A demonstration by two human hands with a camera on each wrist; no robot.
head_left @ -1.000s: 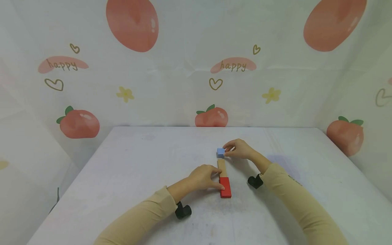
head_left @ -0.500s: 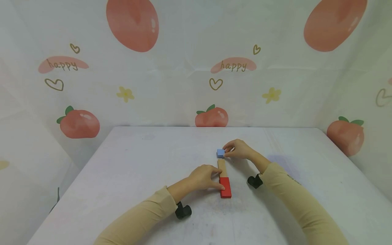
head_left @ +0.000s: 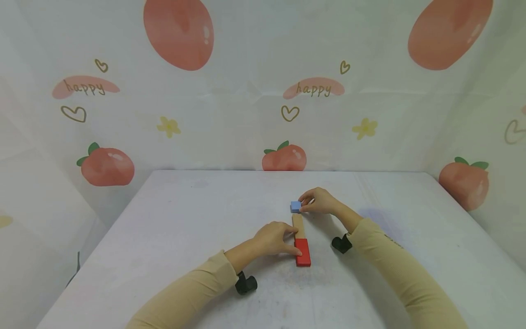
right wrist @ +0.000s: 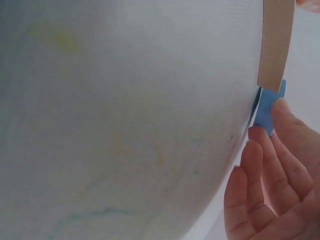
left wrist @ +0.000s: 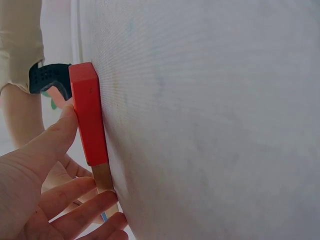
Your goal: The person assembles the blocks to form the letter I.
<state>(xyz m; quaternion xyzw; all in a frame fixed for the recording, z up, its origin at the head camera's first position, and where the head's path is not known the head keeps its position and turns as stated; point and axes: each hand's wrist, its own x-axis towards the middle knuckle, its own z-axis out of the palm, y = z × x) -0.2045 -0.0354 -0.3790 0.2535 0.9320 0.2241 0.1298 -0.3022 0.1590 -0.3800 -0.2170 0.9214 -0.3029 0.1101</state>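
Note:
On the white table a red block and a plain wooden strip lie end to end in one line. My left hand reaches in from the left; its thumb touches the red block and its fingertips rest along the wooden strip, as the left wrist view shows closely. A small light blue block is close to the strip's far end. My right hand pinches that blue block between thumb and fingers from the right. In the right wrist view the strip's end overlaps the blue block.
Black wrist mounts hang below both wrists, one by the left sleeve and one by the right. Behind the table's far edge hangs a white curtain printed with peaches, flowers and hearts.
The blue block has slid slightly nearer to the wooden strip, with my right fingers following it. My left hand and the red block have stayed in place.

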